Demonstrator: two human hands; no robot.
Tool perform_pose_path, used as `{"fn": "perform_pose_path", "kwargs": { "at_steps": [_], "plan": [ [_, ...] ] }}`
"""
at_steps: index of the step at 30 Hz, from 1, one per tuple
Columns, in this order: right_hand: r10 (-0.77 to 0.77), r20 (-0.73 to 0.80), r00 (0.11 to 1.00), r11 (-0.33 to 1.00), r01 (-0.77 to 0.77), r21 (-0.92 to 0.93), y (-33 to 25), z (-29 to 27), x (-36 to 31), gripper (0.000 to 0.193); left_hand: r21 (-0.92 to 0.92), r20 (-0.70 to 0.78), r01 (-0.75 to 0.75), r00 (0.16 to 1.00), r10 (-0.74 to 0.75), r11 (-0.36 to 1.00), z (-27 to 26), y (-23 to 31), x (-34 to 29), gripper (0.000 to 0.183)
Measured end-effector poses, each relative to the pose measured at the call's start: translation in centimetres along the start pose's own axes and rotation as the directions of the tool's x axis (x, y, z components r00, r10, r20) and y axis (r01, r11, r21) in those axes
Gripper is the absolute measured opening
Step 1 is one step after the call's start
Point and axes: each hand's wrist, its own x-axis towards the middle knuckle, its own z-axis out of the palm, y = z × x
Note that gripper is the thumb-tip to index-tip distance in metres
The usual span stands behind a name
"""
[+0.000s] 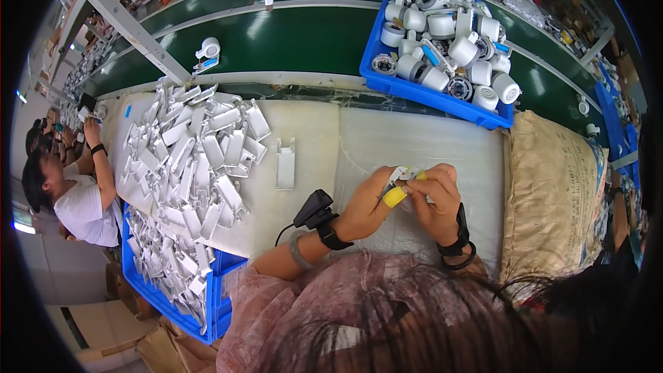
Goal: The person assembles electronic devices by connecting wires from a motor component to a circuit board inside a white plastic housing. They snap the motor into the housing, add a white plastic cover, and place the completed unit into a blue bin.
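Note:
Over the near part of the table, my left hand (367,202) is closed around a small white plastic piece (398,174), mostly hidden by the fingers. Bright yellow patches show at the left thumb and at a right fingertip; they look like finger covers, but I cannot be sure. My right hand (439,202) meets it from the right, its fingers pinched at the piece; whether they grip something else is too small to make out. Left of my hands, a single white rectangular plastic housing (285,164) lies apart from a large heap of similar white housings (200,152).
A blue crate (428,101) of white round-headed parts stands at the far right, by the green conveyor (297,41). Below the heap is another blue bin (219,283). A brown sack (552,193) lies on the right. A co-worker (86,200) sits at far left.

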Motion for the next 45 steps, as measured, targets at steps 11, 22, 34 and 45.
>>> {"fn": "perform_pose_path", "kwargs": {
  "at_steps": [11,22,34,45],
  "plan": [
    [-0.026,-0.022,0.999,0.999,0.025,-0.039,-0.4,0.5,-0.2,0.025,0.066,-0.095,-0.179,0.978,0.185,0.982,0.4,-1.0,0.2,0.017],
    [-0.132,0.013,0.991,0.989,0.133,-0.06,-0.3,0.4,0.2,0.022,-0.121,0.004,0.06,0.998,-0.06,0.991,0.1,-0.3,0.1,0.022],
    [-0.113,-0.001,0.994,0.993,0.113,-0.04,-0.5,0.7,0.2,0.023,-0.071,-0.113,0.048,0.992,-0.055,0.996,0.9,-0.7,-0.3,0.019],
    [-0.096,-0.014,0.995,0.991,0.094,-0.095,-0.5,1.0,0.1,0.021,0.05,-0.137,-0.082,0.987,0.088,0.995,0.5,-1.6,0.0,0.023]
  ]
}}
